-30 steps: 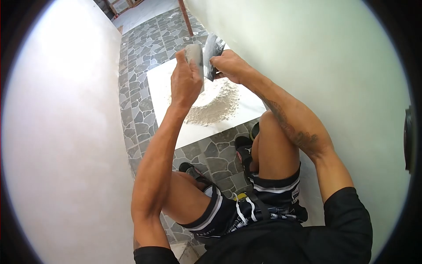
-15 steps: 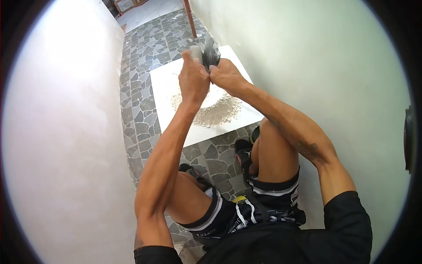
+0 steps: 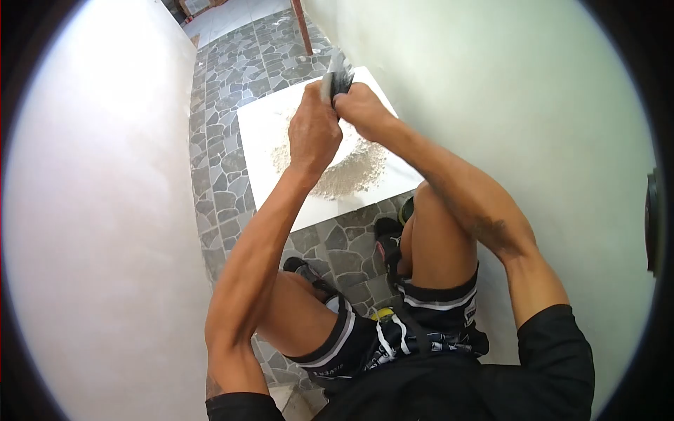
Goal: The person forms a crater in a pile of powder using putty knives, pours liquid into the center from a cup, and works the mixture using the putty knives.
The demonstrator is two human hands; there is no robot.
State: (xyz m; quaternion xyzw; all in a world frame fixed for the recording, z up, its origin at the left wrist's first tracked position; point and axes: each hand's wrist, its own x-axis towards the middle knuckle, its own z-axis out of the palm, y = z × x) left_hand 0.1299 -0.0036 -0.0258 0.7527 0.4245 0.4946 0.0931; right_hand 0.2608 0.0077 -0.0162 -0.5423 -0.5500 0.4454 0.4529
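Observation:
My left hand (image 3: 314, 132) is closed around a flat grey scraper (image 3: 326, 87), seen nearly edge-on. My right hand (image 3: 364, 112) is wrapped round the handle of a putty knife (image 3: 341, 74), whose dark metal blade is smeared with pale material. Both hands are raised and close together, and the two blades meet or overlap; whether they touch is hard to tell. Below them, a ring of off-white powder (image 3: 354, 174) lies around a whiter middle, partly hidden by my left hand and wrist. The powder is on a white board (image 3: 258, 133).
The board lies on a grey stone-pattern tiled floor (image 3: 228, 151). A pale wall (image 3: 105, 210) rises on the left and another wall (image 3: 533, 105) on the right. A reddish-brown post (image 3: 302, 28) stands beyond the board. My shoes (image 3: 387, 238) are at its near edge.
My left hand has turned, bringing its scraper from beside the putty knife in close against or across the blade. My right hand has shifted slightly up.

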